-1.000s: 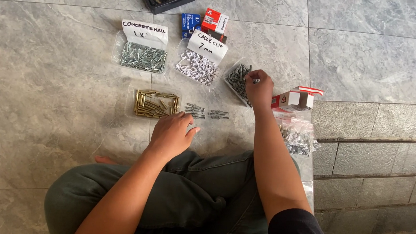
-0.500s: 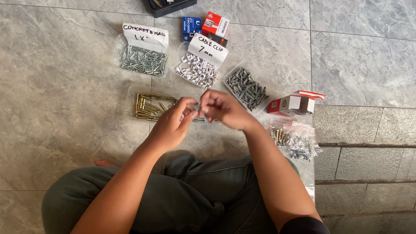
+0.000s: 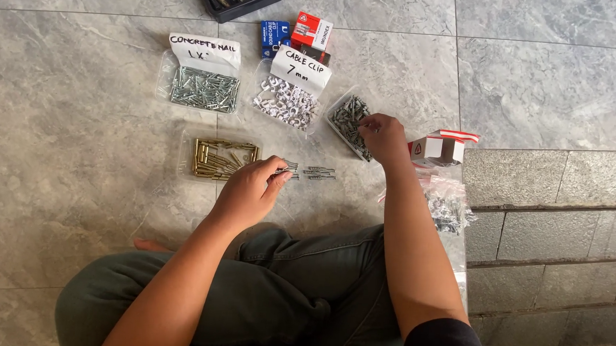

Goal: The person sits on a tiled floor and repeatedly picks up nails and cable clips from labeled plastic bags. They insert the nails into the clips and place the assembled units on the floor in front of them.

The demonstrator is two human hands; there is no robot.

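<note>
My right hand [image 3: 382, 136] reaches into the clear packet of dark grey screws [image 3: 349, 122], fingertips pinched together among them; I cannot tell whether one is caught. My left hand [image 3: 251, 191] pinches small grey screws [image 3: 288, 169] at the left end of a short row [image 3: 320, 172] lying on the grey tile floor [image 3: 76, 182], just beside the bag of brass-coloured nails [image 3: 217, 158].
</note>
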